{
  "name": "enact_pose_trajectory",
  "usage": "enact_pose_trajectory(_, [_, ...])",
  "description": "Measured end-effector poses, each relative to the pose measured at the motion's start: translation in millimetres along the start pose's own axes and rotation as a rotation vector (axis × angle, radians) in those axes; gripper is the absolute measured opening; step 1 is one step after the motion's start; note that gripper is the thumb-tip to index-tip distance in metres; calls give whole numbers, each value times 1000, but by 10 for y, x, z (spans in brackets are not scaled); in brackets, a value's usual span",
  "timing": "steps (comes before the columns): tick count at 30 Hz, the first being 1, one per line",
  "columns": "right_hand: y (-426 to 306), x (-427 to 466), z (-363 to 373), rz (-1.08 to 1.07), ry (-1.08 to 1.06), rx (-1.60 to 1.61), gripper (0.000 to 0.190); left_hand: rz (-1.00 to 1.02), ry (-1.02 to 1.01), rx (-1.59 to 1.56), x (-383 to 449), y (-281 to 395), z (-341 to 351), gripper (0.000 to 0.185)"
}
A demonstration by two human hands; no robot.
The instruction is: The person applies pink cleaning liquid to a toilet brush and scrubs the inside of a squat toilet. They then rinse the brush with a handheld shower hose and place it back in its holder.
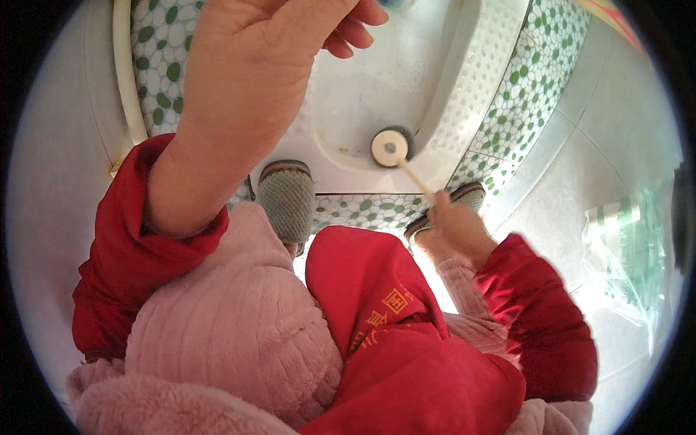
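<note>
In my right hand is the thin pale handle of a toilet brush. The brush has a round cream top with dark bristles around it. Its head sits on the near end of the basin of a white squat toilet, towards the right side. My left hand is raised high over the left part of the toilet, with curled fingers. The frame's top edge cuts off part of that hand, so whether it holds anything cannot be told. Brownish stains mark the basin near the brush.
Grey-green slippers are on my feet at the toilet's near edge. A white pipe runs along the left wall. Pebble-patterned tiles surround the toilet. At right hangs a clear plastic bag with a green-and-white package. A red apron covers my lap.
</note>
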State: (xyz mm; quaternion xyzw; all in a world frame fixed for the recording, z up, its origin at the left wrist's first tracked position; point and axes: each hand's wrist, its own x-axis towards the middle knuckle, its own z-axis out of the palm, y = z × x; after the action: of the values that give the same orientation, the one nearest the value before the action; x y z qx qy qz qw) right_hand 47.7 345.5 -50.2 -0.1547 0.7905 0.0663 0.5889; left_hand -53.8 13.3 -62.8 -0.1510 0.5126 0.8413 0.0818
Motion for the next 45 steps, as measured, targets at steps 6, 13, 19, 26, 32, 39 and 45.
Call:
enact_pose_trajectory(6, [192,197,-553,135,-45,-116,17,11,55,62,13,87,54,24])
enact_pose_trajectory(13, [-184,127,-32,61,-58,88,21,115,56,27,21,45,-92,24])
enact_pose_trajectory(19, [-463,249,-548,57,-324,851,25,27,105,29,-110,133,-16,23])
enact_pose_trajectory(26, [-42,306,-1113,191,-108,965,38,36,69,13,-74,47,-28,23])
enact_pose_trajectory(32, [167,339,-1018,37,161,430,58,30,51,8,-90,21,-4,23])
enact_pose_trajectory(39, [-46,369,-1382,1,162,180,52,37,85,27,-103,27,-42,23])
enact_pose_trajectory(45, [1,213,-1335,11,219,0,60,46,75,25,-108,30,-42,24])
